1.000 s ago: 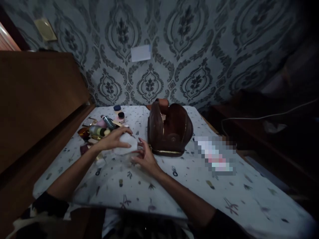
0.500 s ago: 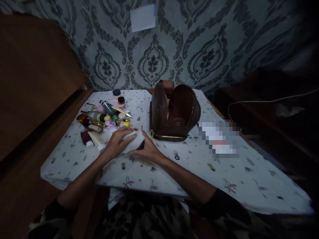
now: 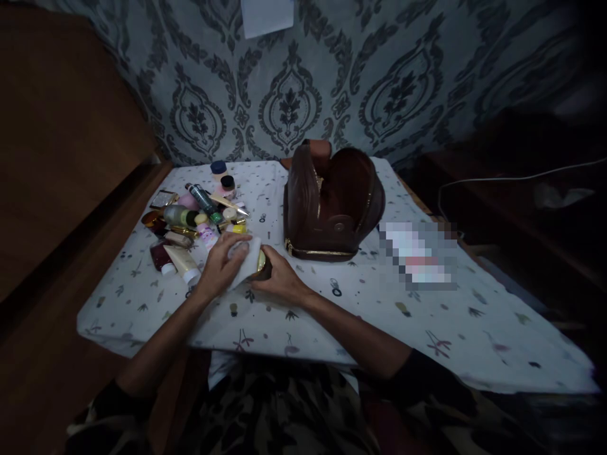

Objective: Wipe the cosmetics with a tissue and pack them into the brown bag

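Between my hands, over the front middle of the table, is a small dark container with a gold rim (image 3: 262, 261); its exact kind is unclear. My right hand (image 3: 281, 278) grips it from the right, thumb and fingers curled round its side. My left hand (image 3: 224, 260) holds a white cloth or tissue (image 3: 245, 264) that covers the container's left side. Just beyond my left hand lies a pile of cosmetics, with a cream tube (image 3: 183, 263), a dark red bottle (image 3: 161, 256) and a green-capped tube (image 3: 203, 201) among them.
A brown leather bag (image 3: 327, 208) stands unzipped at the back middle. The table (image 3: 284, 322) has a white patterned cover. A blurred-out flat item (image 3: 417, 256) lies on the right. Brown wooden furniture (image 3: 61, 151) borders the left, and patterned wallpaper rises behind.
The white cloth has shifted left and off the container's right side, so its gold rim now shows. My hands stay close together. The view has tilted slightly down.
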`<state>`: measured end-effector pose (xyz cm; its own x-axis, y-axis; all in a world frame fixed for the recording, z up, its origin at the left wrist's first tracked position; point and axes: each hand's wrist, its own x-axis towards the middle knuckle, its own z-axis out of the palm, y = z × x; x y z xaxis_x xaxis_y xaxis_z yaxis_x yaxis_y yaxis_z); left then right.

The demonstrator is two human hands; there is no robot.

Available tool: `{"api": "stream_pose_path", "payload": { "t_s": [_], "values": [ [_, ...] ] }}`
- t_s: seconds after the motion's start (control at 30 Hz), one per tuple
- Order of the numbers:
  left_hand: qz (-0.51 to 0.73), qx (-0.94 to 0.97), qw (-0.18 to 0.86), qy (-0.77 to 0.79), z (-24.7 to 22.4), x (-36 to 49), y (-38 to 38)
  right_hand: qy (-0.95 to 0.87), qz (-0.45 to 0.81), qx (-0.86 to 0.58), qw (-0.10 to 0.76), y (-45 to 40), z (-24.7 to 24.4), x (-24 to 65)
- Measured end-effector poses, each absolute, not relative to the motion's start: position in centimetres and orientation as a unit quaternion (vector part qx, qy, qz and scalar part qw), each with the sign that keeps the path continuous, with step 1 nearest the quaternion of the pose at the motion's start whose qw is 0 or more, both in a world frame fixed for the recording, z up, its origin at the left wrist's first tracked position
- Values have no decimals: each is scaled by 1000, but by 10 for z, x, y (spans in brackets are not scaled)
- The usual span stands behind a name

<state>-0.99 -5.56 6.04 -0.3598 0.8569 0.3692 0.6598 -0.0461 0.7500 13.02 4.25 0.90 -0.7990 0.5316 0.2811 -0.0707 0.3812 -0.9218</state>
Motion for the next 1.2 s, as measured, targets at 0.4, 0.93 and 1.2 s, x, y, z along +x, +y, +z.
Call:
{"api": "stream_pose_path", "payload": {
  "t_s": [0.4, 0.93, 1.2],
  "values": [
    [250, 692, 99, 670, 69, -5, -92, -753, 570, -118, 307, 41, 11, 131],
    [406, 573, -21, 711, 66, -1, -74, -837, 447, -151, 279, 36, 15, 132],
    [308, 665, -1, 681, 58, 0, -82, -863, 395, -182, 258, 32, 16, 136]
  ]
}}
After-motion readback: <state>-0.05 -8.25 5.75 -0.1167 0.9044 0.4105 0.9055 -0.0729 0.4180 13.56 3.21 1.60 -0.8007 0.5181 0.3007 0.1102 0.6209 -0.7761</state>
